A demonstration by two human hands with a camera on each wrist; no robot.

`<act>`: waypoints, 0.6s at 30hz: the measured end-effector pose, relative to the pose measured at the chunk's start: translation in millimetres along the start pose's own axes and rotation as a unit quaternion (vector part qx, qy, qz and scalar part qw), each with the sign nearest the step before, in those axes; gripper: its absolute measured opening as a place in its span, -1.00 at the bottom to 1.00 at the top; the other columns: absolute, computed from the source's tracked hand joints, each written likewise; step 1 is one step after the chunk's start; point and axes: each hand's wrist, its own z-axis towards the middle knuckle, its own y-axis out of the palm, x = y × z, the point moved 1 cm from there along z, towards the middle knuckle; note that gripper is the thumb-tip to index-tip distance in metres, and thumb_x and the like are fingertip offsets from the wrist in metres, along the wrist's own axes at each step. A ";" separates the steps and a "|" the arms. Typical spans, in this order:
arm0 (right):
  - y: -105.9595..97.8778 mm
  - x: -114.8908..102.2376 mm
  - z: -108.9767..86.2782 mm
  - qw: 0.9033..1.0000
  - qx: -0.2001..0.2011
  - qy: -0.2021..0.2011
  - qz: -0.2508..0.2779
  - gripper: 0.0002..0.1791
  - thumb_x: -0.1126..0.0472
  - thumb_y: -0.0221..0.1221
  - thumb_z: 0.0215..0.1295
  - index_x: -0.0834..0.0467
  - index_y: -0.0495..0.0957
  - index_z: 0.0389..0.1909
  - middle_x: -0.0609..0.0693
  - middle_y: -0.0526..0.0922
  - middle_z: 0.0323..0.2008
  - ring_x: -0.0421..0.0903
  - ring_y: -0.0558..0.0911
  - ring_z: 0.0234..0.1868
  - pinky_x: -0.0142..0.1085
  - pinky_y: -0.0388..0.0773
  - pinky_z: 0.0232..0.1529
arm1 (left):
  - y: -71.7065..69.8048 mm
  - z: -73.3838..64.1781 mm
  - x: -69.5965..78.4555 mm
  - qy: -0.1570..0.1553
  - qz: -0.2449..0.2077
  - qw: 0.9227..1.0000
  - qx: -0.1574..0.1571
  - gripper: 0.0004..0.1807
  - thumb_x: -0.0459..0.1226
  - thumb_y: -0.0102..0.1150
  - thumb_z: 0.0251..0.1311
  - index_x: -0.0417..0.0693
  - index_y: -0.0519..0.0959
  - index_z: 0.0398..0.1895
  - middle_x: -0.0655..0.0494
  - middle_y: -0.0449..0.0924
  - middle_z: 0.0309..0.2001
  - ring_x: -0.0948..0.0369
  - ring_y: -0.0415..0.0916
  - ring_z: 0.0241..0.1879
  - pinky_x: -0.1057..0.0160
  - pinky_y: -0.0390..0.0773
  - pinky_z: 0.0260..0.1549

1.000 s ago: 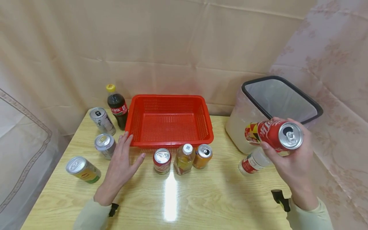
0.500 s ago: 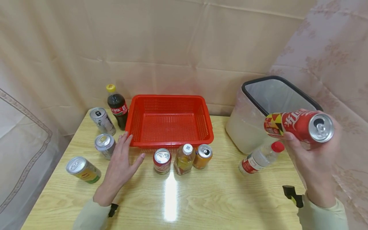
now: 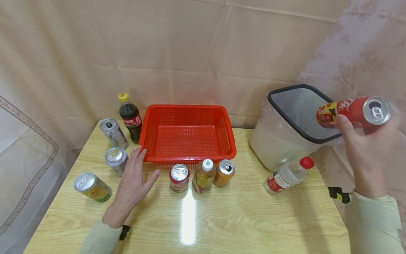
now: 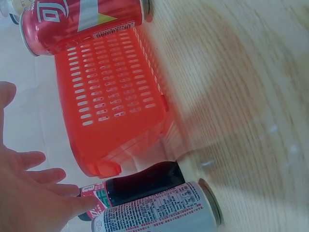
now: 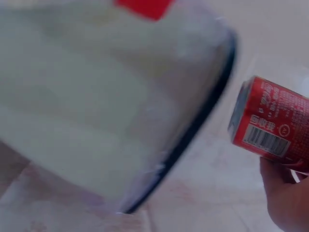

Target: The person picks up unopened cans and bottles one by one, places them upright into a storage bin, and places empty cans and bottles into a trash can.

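Note:
My right hand (image 3: 371, 148) grips a red Coca-Cola can (image 3: 355, 112) tilted on its side, its opened top turned to the right. The can hangs over the near right rim of a lined trash bin (image 3: 269, 144); in the right wrist view the can (image 5: 277, 125) is beside the bin's dark rim (image 5: 193, 125). With fingers spread, my left hand (image 3: 131, 187) is at the near left corner of a red plastic basket (image 3: 187, 157). Whether its fingertips touch the basket I cannot tell. Close to that hand stands a pale can (image 3: 116, 161).
A red-capped clear bottle (image 3: 287, 176) stands in front of the bin. A red can (image 3: 179, 178), a white-capped bottle (image 3: 203, 176) and an orange can (image 3: 224, 173) line the basket's front. At left are a cola bottle (image 3: 130, 120), a white can (image 3: 114, 134) and a yellow-green can (image 3: 93, 187).
My right hand has carried the Coca-Cola can to the right and up, from in front of the bin to over its rim. The left hand has stayed still.

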 end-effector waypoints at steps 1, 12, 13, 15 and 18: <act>2.1 3.5 3.9 1.000 -0.005 0.007 -0.003 -0.19 0.25 0.31 0.33 -0.08 0.16 0.52 -0.14 0.40 0.38 -0.15 0.39 0.41 -0.22 0.23 0.49 | 0.0 -0.2 -0.3 0.001 0.000 1.000 0.002 -0.11 -0.09 0.36 0.24 -0.34 0.22 0.51 -0.27 0.09 0.58 -0.27 0.03 0.54 -0.33 0.17 0.42; 15.3 35.4 34.5 0.978 -0.102 0.068 -0.171 -0.08 -0.12 0.40 0.26 -0.13 0.17 0.56 0.04 0.46 0.39 -0.21 0.47 0.27 -0.43 0.37 0.34 | -0.7 -1.7 -0.6 0.001 -0.001 1.000 0.004 -0.11 -0.08 0.36 0.24 -0.34 0.22 0.52 -0.26 0.09 0.58 -0.28 0.04 0.53 -0.33 0.17 0.42; 15.7 37.2 35.8 0.973 -0.115 0.069 -0.189 -0.05 -0.16 0.41 0.24 -0.10 0.17 0.57 0.09 0.46 0.39 -0.15 0.48 0.26 -0.43 0.38 0.31 | -0.8 -1.8 -0.6 0.002 -0.001 1.000 0.004 -0.11 -0.08 0.36 0.24 -0.34 0.22 0.51 -0.27 0.09 0.58 -0.29 0.03 0.53 -0.34 0.15 0.43; 17.0 40.7 37.6 0.965 -0.138 0.061 -0.214 0.01 -0.22 0.41 0.21 -0.02 0.17 0.58 0.19 0.47 0.39 -0.02 0.49 0.26 -0.37 0.40 0.28 | -1.0 -1.6 -0.9 0.002 -0.001 1.000 0.005 -0.11 -0.08 0.36 0.24 -0.34 0.22 0.51 -0.28 0.09 0.58 -0.30 0.03 0.53 -0.34 0.13 0.44; 19.4 45.3 39.5 0.958 -0.167 0.047 -0.227 0.07 -0.25 0.40 0.21 0.12 0.14 0.59 0.30 0.44 0.39 0.23 0.47 0.28 -0.07 0.43 0.33 | -1.4 -1.2 -0.9 0.002 0.000 1.000 0.004 -0.11 -0.08 0.36 0.24 -0.35 0.23 0.50 -0.28 0.09 0.58 -0.29 0.00 0.54 -0.37 0.11 0.43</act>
